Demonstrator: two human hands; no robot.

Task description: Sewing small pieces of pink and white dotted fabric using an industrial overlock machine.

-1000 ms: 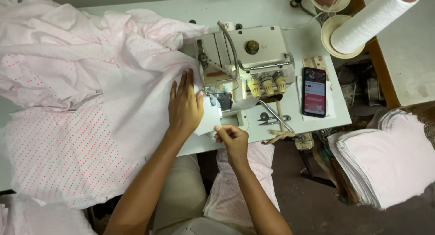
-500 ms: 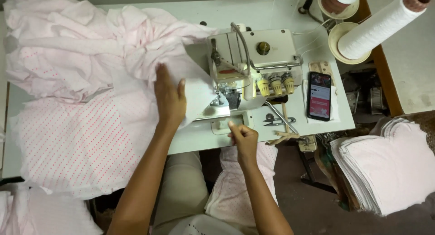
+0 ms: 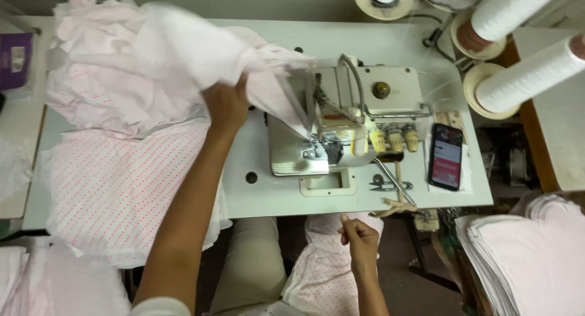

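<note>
Two hands work at different heights around the sewing machine (image 3: 359, 124). To the machine's left, the left hand (image 3: 225, 106) has its grip clamped on a plain pale pink cloth (image 3: 183, 54), bunched and lifted off the counter (image 3: 268, 188), one corner trailing toward the machine's needle end. Below the machine, past the counter's front edge, the right hand (image 3: 359, 237) has its grip pinched together on a dotted pink piece (image 3: 317, 273) lying over the person's lap. Left of the machine, a wide dotted pink sheet (image 3: 116, 194) spreads flat and hangs over the counter's edge, with more crumpled pink fabric (image 3: 91, 102) heaped behind it. Just right of the machine lies a phone (image 3: 446, 156) — screen lit — and small scissors (image 3: 387, 185) rest in front. Behind and right of the machine stand large white thread cones (image 3: 530, 72). Lower right of the machine, off the counter, sits a stack of pink cut pieces (image 3: 530, 261).
</note>
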